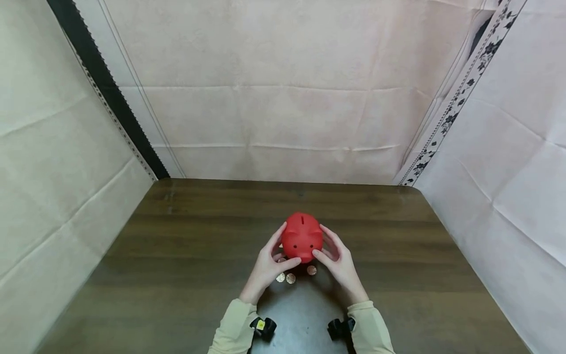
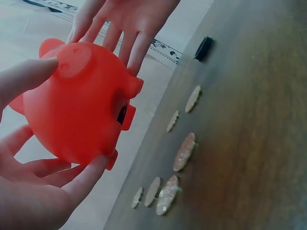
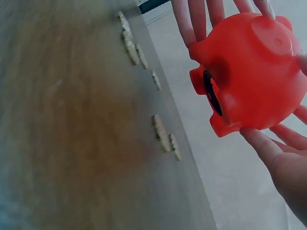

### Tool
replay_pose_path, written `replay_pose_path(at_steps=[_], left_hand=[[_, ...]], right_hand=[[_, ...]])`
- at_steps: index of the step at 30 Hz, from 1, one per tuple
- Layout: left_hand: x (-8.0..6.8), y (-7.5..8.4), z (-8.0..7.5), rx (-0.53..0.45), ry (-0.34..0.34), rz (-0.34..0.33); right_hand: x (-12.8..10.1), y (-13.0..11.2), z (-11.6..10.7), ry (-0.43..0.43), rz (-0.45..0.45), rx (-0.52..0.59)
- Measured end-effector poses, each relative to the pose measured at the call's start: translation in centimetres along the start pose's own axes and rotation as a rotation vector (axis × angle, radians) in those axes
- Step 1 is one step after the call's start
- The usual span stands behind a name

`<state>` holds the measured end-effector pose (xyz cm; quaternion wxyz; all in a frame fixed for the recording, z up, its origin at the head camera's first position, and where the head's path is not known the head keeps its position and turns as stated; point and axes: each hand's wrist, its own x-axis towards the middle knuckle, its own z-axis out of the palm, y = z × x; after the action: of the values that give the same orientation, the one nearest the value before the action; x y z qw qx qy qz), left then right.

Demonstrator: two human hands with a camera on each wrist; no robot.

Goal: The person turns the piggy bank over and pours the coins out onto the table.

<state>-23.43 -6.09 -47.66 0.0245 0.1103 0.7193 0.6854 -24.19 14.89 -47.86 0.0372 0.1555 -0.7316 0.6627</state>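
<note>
A smooth, rounded red plastic piggy bank (image 1: 302, 237) is gripped between curled left hand (image 1: 268, 263) and right hand (image 1: 339, 260), above flat coins (image 1: 290, 278) on the wood-grain tabletop (image 1: 185, 255); its black underside plug is shown only by wrist views.

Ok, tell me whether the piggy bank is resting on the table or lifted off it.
Lifted. Both wrist views show the red piggy bank clear of the table, its feet above the coins, held between the left hand and right hand.

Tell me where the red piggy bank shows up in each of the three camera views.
Head: the red piggy bank sits centre, between both hands over the table.
Left wrist: it fills the left half, the left hand beneath it.
Right wrist: it is upper right.
Shared landmark: the coins lying on the table below it.
</note>
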Motion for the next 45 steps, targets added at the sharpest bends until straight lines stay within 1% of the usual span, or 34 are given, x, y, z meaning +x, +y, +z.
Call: replay_pose_path(at_steps=[3,7,8,10,13,15,17,19,21,23,25,27,28,30,32,33,34,36,37,39,41,43,45], left_hand=[[0.3,0.4,0.1,0.014,-0.009,0.019],[0.7,1.4,0.4,0.048,0.0,0.025],[0.9,1.6,0.5,0.045,0.005,0.024],[1.1,2.1,0.7,0.005,0.025,0.021],[1.3,2.5,0.9,-0.1,0.085,0.007],[1.2,2.6,0.9,-0.178,0.129,-0.013],[1.1,2.4,1.0,-0.241,0.163,-0.034],[0.9,2.3,1.2,-0.291,0.182,-0.047],[0.8,2.2,1.3,-0.332,0.204,-0.046],[0.7,2.0,1.5,-0.385,0.23,-0.045],[0.6,1.8,1.6,-0.465,0.254,-0.057],[0.6,1.6,1.8,-0.567,0.255,-0.078],[0.6,1.5,1.9,-0.62,0.249,-0.094],[0.6,1.3,2.2,-0.736,0.227,-0.132],[0.6,1.3,2.2,-0.841,0.196,-0.159],[0.6,1.3,2.3,-0.893,0.179,-0.175],[0.6,1.3,2.2,-0.941,0.162,-0.186],[0.6,1.4,2.2,-1.036,0.134,-0.21],[0.6,1.5,2.1,-1.081,0.119,-0.22],[0.7,1.7,2.0,-1.175,0.09,-0.237],[0.7,1.9,2.0,-1.264,0.057,-0.241],[0.7,2.0,2.2,-1.337,0.013,-0.242],[0.5,1.9,2.3,-1.403,-0.028,-0.244]], right_hand=[[0.2,-0.5,0.1,0.01,-0.007,0.0],[0.6,-1.5,0.4,0.034,-0.06,-0.012],[0.6,-1.9,0.5,0.044,-0.082,-0.024],[0.6,-2.9,0.8,0.058,-0.134,-0.057],[0.3,-4.6,1.5,0.059,-0.221,-0.149],[0.0,-5.6,2.0,0.046,-0.28,-0.228],[-0.4,-6.5,2.4,0.042,-0.317,-0.328],[-0.8,-7.0,2.8,0.041,-0.33,-0.411],[-1.1,-7.3,3.1,0.035,-0.329,-0.468],[-1.4,-7.4,3.3,0.023,-0.33,-0.495],[-1.8,-7.4,3.3,-0.005,-0.337,-0.492],[-2.0,-7.5,2.9,-0.015,-0.364,-0.479],[-2.1,-7.5,2.6,-0.004,-0.383,-0.477],[-2.2,-7.4,1.6,0.049,-0.425,-0.492],[-2.2,-7.1,0.5,0.135,-0.448,-0.549],[-2.3,-6.9,-0.1,0.175,-0.44,-0.597],[-2.3,-6.6,-0.8,0.196,-0.413,-0.651],[-2.2,-5.9,-1.8,0.185,-0.338,-0.776],[-2.1,-5.4,-2.2,0.153,-0.291,-0.844],[-1.7,-4.3,-2.8,0.052,-0.215,-0.976],[-1.3,-3.0,-3.3,-0.045,-0.169,-1.08],[-1.1,-1.7,-3.6,-0.101,-0.136,-1.149],[-1.4,-0.5,-3.8,-0.126,-0.107,-1.188]])
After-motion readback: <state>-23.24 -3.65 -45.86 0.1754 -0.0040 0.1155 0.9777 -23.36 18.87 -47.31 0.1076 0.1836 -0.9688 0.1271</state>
